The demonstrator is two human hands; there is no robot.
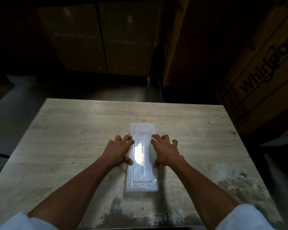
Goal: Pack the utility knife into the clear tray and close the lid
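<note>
Closed clear tray point(142, 163) sits mid-table point(73, 130), lengthwise toward the far edge. Left hand point(119, 151) and right hand point(165, 151) press its long sides, fingers spread. Cardboard boxes point(256, 72) stand beyond the right corner.

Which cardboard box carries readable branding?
The tilted box at far right: it shows a large "Whirlpool" logo. The two boxes behind the table show only faint, unreadable print.

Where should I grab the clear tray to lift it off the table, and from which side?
Take the clear tray by its two long edges near the middle, one hand from each side, about where the left hand and right hand rest now. It is long and narrow, lying flat and pointing away from you, so a mid-length grip should keep it level.
</note>
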